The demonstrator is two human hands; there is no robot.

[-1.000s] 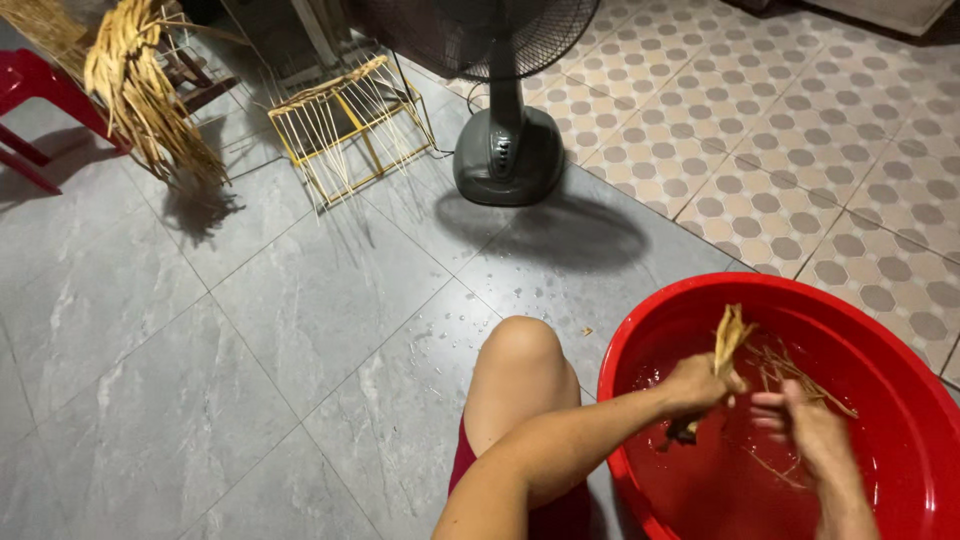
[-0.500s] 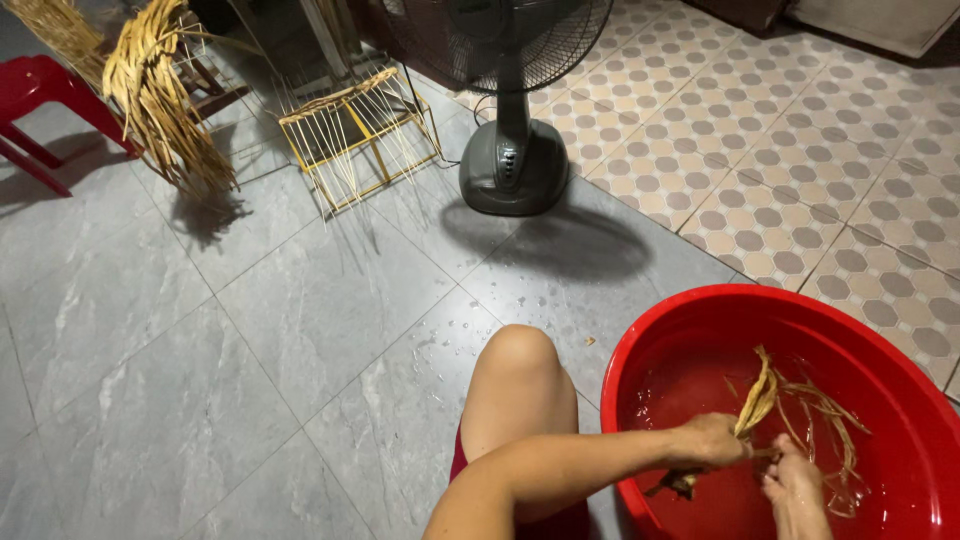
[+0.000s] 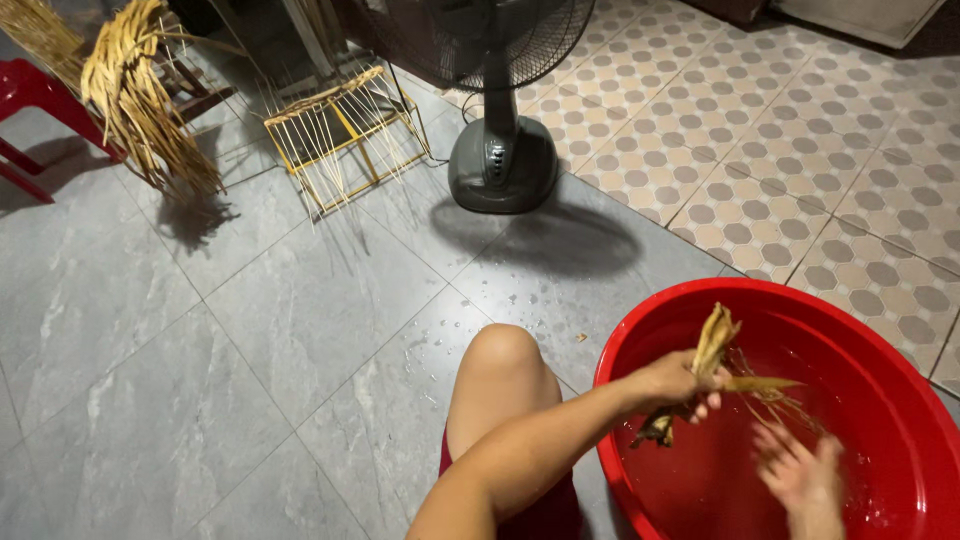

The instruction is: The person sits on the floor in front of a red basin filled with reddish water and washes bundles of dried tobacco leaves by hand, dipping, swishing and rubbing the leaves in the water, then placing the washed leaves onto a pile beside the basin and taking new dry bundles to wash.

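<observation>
The grey tiled floor fills most of the view, meeting patterned beige tiles at the upper right. A round red plastic basin sits at the lower right with water in it. A dark pedestal fan stands on its round base near the top centre, casting a shadow toward the basin. Left of it is a small frame strung with pale straw strands, and further left a hanging bundle of dried straw beside a red plastic chair. The person's bare knee rises just beside the basin's rim.

Over the basin, the left hand is closed around 1 wet bunch of straw-coloured fibre, holding it upright above the water, loose strands trailing to the right. The right hand is low in the basin, fingers spread and blurred; it seems to hold nothing, apart from the bunch.
</observation>
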